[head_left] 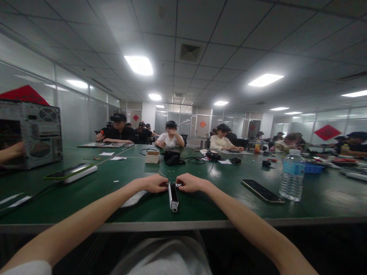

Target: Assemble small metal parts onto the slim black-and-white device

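Note:
A slim white-and-black device [173,198] with a silver-grey near end lies lengthwise on the green table in front of me; I cannot make out its exact kind. At its far end my left hand [155,183] is closed, fingertips pinched against its left side. My right hand [189,183] pinches a small pale piece [179,185] sticking out at the right of that same end. The fingertips partly hide what they grip. Beside my left forearm lies a crumpled whitish sheet or bag [134,199], partly covered by the arm.
A phone [262,190] and a water bottle [291,176] stand to the right. A small cardboard box [152,157] and black gear [172,156] sit ahead. On the left are a green-edged device [71,172] and a computer case [43,133] with another person's arm. Co-workers sit opposite.

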A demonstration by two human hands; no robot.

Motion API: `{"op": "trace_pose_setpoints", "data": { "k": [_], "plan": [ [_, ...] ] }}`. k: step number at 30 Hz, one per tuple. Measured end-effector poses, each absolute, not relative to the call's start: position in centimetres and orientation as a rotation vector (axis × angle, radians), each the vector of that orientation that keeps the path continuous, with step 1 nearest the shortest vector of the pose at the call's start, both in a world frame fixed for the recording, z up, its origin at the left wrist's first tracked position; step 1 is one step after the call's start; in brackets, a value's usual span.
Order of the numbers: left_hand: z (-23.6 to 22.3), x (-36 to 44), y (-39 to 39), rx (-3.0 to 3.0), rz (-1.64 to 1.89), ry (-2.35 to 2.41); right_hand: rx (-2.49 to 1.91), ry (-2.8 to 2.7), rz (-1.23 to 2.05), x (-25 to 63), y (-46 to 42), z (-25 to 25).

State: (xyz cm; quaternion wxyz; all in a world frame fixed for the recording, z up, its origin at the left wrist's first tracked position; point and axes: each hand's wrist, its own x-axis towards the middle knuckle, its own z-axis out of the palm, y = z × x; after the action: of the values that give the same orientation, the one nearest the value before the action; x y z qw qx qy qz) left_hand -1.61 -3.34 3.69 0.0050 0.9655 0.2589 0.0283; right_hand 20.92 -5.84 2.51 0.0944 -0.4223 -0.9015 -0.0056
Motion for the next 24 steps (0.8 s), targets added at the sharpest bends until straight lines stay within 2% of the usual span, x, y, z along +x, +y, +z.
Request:
{"op": "trace_pose_setpoints", "data": {
  "k": [24],
  "plan": [
    [3.84, -1.46, -3.53, 3.038, 0.037, 0.904, -1.315, -2.706, 0.005, 20.78, -6.29, 3.06]
  ]
}}
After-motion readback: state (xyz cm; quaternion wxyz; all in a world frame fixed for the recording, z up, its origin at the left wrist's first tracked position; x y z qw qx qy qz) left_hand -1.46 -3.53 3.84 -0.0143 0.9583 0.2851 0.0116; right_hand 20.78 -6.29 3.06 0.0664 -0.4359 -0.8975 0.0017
